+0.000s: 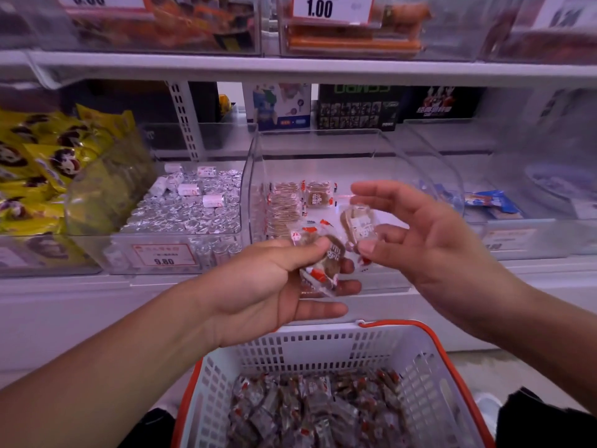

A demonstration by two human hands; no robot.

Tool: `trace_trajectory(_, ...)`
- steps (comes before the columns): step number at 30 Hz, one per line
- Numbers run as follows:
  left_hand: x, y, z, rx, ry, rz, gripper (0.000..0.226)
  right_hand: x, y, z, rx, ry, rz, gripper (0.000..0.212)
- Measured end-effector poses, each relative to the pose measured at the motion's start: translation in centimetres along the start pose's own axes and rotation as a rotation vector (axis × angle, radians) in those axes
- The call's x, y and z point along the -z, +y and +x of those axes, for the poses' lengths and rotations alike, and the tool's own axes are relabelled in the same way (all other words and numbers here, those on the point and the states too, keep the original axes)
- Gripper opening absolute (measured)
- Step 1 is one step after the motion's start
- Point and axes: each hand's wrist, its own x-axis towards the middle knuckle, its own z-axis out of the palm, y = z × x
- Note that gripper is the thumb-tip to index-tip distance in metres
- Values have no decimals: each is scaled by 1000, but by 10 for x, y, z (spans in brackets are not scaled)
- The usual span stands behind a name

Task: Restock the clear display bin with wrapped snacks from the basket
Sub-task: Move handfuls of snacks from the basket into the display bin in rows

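Left hand [277, 286] gripping a small bunch of wrapped snacks [318, 266] under the thumb, just before the front edge of the clear bin [255, 176]. Right hand [420, 234] pinching one snack [358, 226], other fingers spread. More snacks in the white basket [429, 367] below, a few at the bin's back left corner.

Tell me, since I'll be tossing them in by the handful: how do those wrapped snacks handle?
Probably light: the left hand holds a wrapped snack with just thumb and fingers. The glossy clear wrap looks slippery. The snacks in the clear bin lie flat in rows, so they likely won't roll.
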Motion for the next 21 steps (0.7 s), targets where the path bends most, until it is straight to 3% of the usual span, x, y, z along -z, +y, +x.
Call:
trace_trajectory(6, -1, -11, 7, -225, 264, 261, 50, -16, 9, -5, -147, 122, 114, 44)
trace_trajectory(8, 1, -11, 7, -226, 246, 304, 54, -17, 13, -5, -162, 148, 145, 43)
trace_trajectory(11, 2, -5, 1, -124, 38, 248, 71, -19, 15, -4, -178, 150, 212, 40)
trace_trajectory(13, 1, -3, -1, -89, -36, 179, 67, -19, 15, -4, -158, 144, 174, 37)
trace_trajectory(17, 0, -7, 1, -118, 92, 145, 42, -18, 12, -4, -77, 158, -49, 40)
trace_trajectory(21, 2, -9, 2, -183, 143, 150, 41, -18, 14, -4, -25, 208, -142, 46)
